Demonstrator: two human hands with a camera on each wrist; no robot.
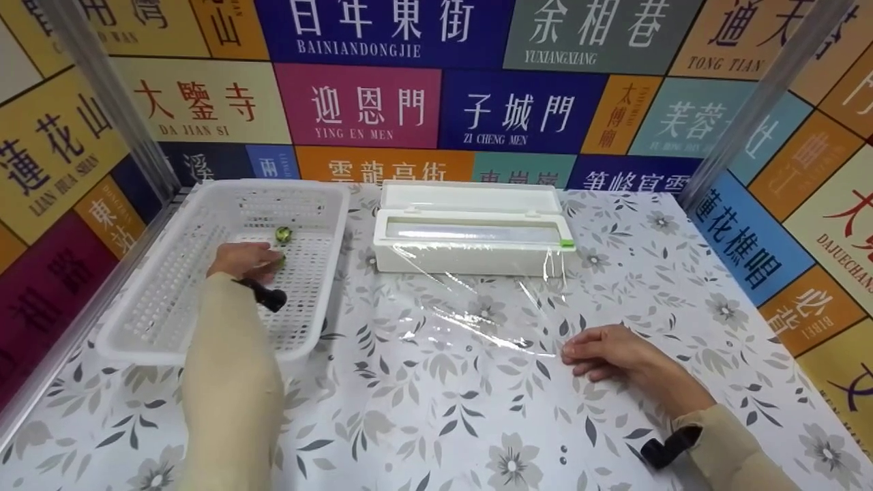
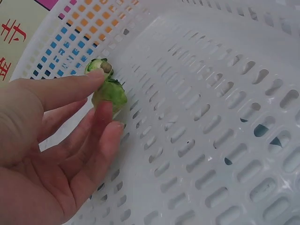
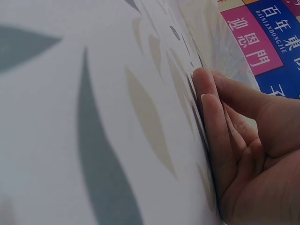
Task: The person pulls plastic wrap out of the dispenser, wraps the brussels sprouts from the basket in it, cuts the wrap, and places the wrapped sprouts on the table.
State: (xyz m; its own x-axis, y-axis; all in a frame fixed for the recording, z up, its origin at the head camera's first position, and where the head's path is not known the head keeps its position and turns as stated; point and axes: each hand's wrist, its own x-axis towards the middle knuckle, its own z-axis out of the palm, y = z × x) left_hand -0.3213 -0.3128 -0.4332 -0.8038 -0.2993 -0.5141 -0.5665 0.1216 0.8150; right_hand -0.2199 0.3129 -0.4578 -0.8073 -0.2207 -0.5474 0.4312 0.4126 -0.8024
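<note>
Inside a white perforated basket [image 1: 339,239], my left hand [image 1: 245,260] has its thumb and fingertips round a small green vegetable [image 2: 112,95], which looks like a Brussels sprout. Just beyond it is a second green vegetable [image 1: 283,235], with a brown cut end facing the left wrist camera. Near the table's right side, my right hand [image 1: 607,351] pinches a corner of clear cling film [image 1: 470,317] between thumb and fingers. The film runs back, slanting, to a white cling film dispenser [image 1: 470,259] whose lid is raised. Resting low against the tabletop are the right fingers [image 3: 218,126].
A floral-patterned tablecloth [image 1: 382,423] covers the table. Behind the dispenser stands a wall [image 1: 361,106] of coloured panels with Chinese lettering. Clear upright posts rise at the back corners. On the dispenser's right end is a green slider [image 1: 566,243].
</note>
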